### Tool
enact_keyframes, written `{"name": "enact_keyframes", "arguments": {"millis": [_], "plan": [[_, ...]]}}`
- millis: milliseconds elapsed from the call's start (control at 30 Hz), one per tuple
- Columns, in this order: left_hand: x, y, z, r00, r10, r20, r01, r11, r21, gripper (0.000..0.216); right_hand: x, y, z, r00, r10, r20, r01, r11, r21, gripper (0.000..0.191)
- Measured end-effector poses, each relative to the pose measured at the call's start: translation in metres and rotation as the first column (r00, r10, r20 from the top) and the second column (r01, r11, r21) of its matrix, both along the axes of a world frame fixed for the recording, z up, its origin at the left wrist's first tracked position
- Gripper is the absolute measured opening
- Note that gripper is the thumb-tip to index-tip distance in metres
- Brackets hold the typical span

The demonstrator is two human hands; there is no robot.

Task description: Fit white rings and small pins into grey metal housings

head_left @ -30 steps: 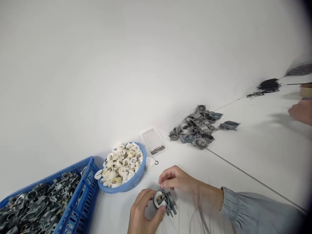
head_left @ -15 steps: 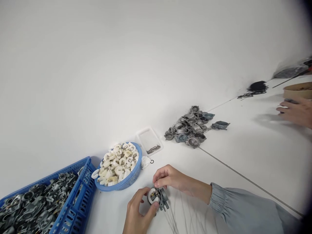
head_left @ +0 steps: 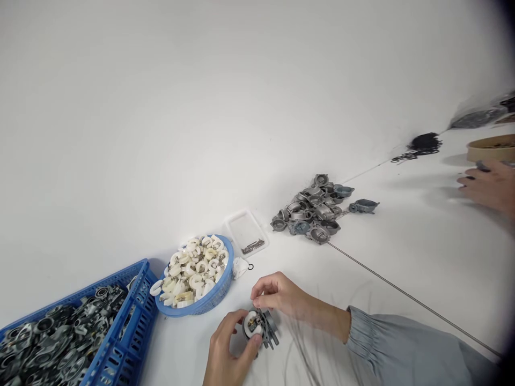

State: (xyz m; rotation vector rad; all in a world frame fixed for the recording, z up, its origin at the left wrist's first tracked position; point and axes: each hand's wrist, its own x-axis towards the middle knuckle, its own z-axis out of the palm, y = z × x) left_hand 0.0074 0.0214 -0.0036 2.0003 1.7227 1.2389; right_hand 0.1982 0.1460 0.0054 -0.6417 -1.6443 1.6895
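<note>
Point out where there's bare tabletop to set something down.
Bare patches: between the left hand, blue crate and blue basin; and beyond the thin rod, below the lone gray casting and the other person's hand in view. Crowded: the crate-basin-white tray row, the casting pile, and around the gray-and-white part at both hands.

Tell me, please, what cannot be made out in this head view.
In the head view:
Whatever the right hand may pinch: too small, hidden by its grip.
The underside of the gray housing: turned away; the left hand covers part of its edge.
Part of the blue crate: cut off by left and bottom edges.
The contents of the tan bowl: too small, and cut off by the right edge.
</note>
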Motion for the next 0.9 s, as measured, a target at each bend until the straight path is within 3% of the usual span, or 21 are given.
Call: {"name": "enact_keyframes", "arguments": {"millis": [367, 667, 900], "plan": [[0.003, 0.0, 0.002, 0.998, -0.012, 0.066, 0.015, 0.999, -0.039, 0.055, 0.006, -0.005, 0.011, 0.997, 0.082, 0.01, -0.081, 0.992, -0.098, 0.022], [0.006, -0.001, 0.004, 0.999, 0.007, 0.042, -0.005, 0.999, -0.048, 0.061, 0.003, 0.001, 0.003, 0.997, 0.072, 0.007, -0.071, 0.993, -0.095, 0.024], [0.006, -0.001, 0.005, 0.999, -0.003, 0.051, 0.004, 1.0, -0.031, 0.053, 0.001, 0.003, -0.001, 0.998, 0.064, -0.009, -0.065, 0.991, -0.117, 0.028]]}}
